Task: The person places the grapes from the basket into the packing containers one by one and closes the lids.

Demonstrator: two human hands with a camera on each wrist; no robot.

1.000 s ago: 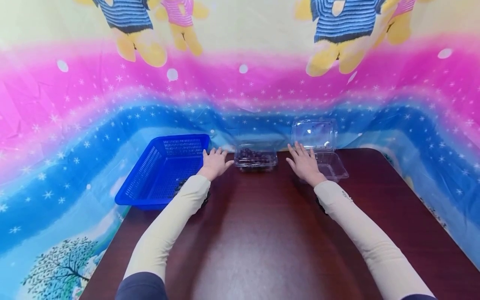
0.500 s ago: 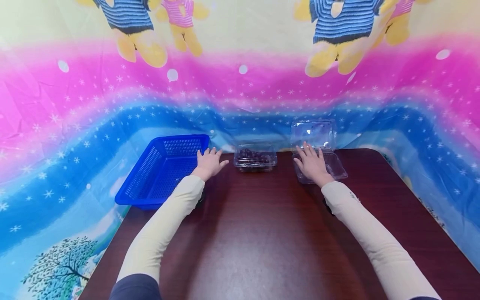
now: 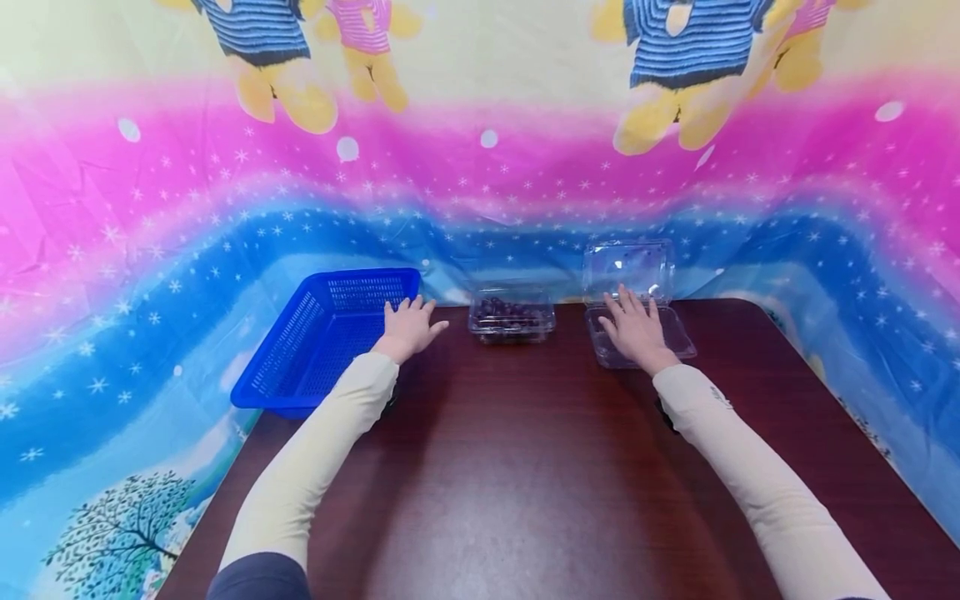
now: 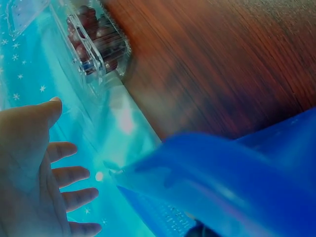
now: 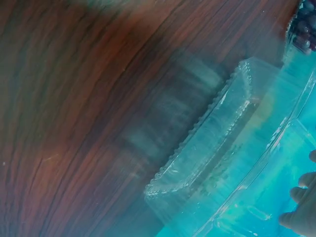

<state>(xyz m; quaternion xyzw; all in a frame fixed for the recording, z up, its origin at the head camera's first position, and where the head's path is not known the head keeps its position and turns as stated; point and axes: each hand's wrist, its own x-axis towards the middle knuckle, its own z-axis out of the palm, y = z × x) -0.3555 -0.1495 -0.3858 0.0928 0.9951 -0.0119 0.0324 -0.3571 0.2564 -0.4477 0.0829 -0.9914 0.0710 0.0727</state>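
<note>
My left hand (image 3: 408, 329) hovers with spread fingers over the right rim of the blue plastic basket (image 3: 300, 333). In the left wrist view that hand (image 4: 29, 173) holds nothing, its thumb apart from the fingers. My right hand (image 3: 636, 327) is stretched out above an empty clear plastic clamshell box (image 3: 607, 354) whose lid (image 3: 628, 262) stands up behind it. Only fingertips (image 5: 303, 197) of the right hand show at the edge of the right wrist view. Between the hands stands a clear plastic box of dark red grapes (image 3: 506, 315), touched by neither.
Everything stands at the far edge of a dark brown wooden table (image 3: 510, 483). A printed cloth (image 3: 480, 175) with snowflakes and bears hangs behind and around it. The basket's left side reaches out past the table's left edge.
My left hand has drifted left, from beside the grape box toward the basket. The right hand has shifted right, further over the open clamshell box. The containers stay in place.
</note>
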